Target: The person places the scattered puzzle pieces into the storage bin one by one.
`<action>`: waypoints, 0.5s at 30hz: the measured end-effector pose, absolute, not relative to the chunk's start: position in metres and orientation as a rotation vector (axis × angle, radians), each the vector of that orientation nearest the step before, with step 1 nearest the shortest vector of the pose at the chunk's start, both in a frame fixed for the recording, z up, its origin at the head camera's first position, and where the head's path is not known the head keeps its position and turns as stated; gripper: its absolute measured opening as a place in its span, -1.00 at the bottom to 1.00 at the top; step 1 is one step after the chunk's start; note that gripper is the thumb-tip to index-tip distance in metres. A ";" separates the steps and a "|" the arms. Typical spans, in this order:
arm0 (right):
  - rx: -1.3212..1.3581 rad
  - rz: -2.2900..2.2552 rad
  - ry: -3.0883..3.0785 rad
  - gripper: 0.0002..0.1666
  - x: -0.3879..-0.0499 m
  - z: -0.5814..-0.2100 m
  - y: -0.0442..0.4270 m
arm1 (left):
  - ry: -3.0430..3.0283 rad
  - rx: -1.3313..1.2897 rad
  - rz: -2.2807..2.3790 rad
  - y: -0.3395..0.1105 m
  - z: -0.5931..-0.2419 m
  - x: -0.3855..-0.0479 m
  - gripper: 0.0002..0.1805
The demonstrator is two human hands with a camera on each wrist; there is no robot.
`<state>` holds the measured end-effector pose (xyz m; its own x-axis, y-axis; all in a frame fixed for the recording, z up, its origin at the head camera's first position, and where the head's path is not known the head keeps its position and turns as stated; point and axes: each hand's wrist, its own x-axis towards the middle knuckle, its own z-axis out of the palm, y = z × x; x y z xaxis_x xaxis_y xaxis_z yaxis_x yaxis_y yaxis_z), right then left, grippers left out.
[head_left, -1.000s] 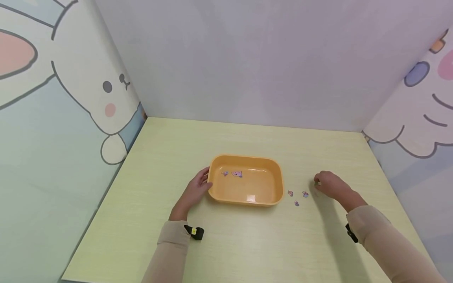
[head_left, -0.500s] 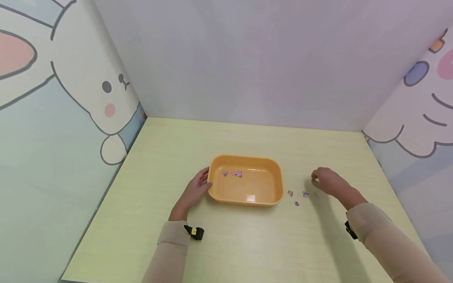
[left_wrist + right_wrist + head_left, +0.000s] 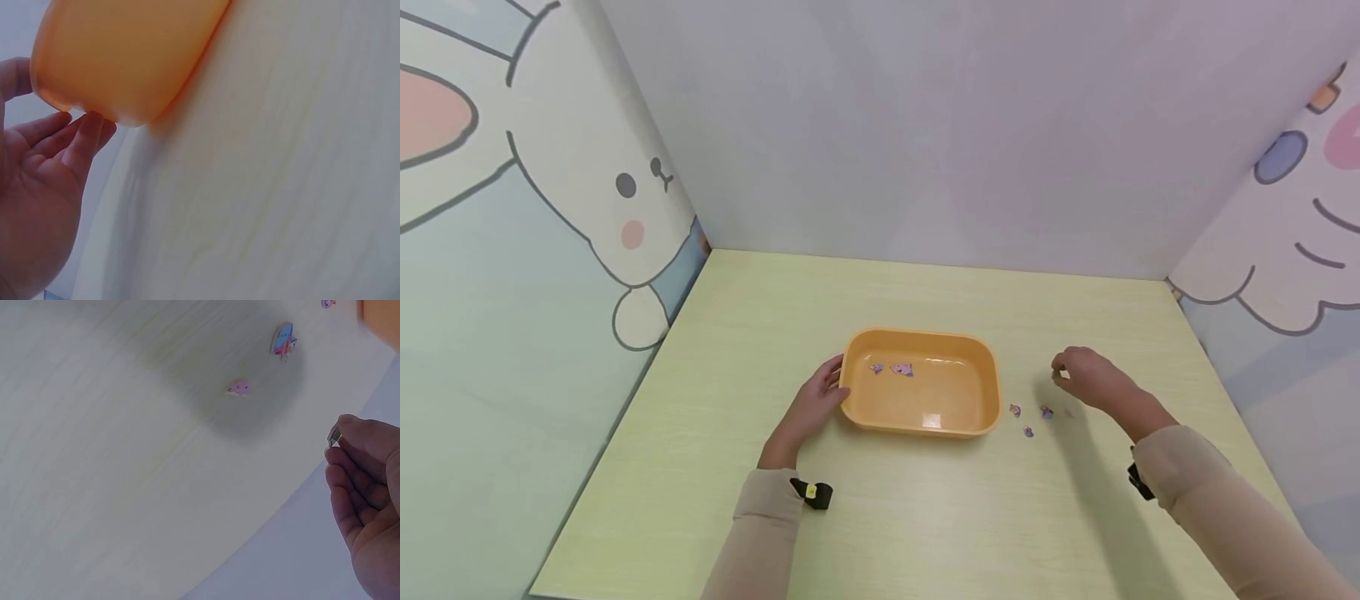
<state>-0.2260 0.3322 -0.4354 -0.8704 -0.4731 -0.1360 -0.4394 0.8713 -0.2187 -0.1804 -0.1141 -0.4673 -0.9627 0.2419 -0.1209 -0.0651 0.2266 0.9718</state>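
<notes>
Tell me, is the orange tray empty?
No: two small pieces lie inside the tray, both in the half nearer the left hand.

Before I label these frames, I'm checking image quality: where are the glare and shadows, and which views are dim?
Head view: brightest, glare on the orange tray, long shadow on the table beside the right sleeve; left wrist view: dim, soft detail; right wrist view: dim, broad shadow over the pink piece.
</notes>
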 end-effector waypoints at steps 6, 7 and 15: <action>-0.709 -0.269 2.849 -0.88 -0.228 -0.428 0.321 | 2.265 0.129 1.793 -0.115 -0.480 -0.185 -0.36; -0.709 -0.267 2.850 -0.88 -0.228 -0.427 0.319 | 2.261 0.127 1.799 -0.115 -0.485 -0.187 -0.35; -0.732 -0.265 2.867 -0.90 -0.228 -0.420 0.305 | 2.263 0.121 1.850 -0.117 -0.506 -0.192 -0.36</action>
